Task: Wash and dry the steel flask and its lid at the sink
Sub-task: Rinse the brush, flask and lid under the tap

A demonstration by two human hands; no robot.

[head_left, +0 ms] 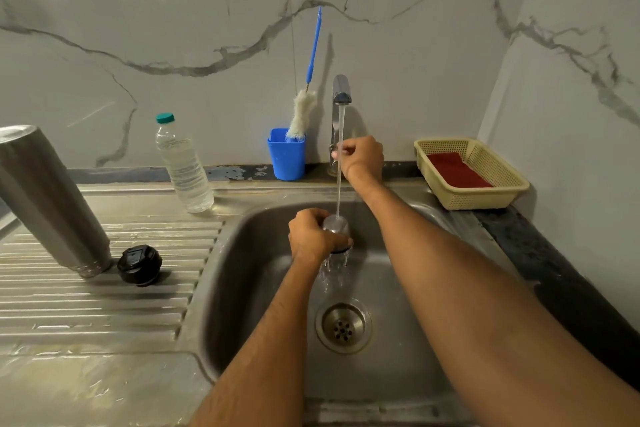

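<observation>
Steel cup lid (336,230), gripped by curled left hand (311,236) under the stream in the sink (263,288), should be turned for full rinsing while right hand (362,158) fingers pinch the tap lever (334,149); flask (48,201) stands on drainboard (104,305).

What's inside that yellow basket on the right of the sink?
A folded red cloth lies on the floor of the yellow basket. Nothing else shows inside; whatever might be under the cloth is covered.

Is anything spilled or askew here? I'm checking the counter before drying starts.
Nothing spilled. The tall steel flask stands upside down on the ribbed draining board, apparently to drain.
</observation>
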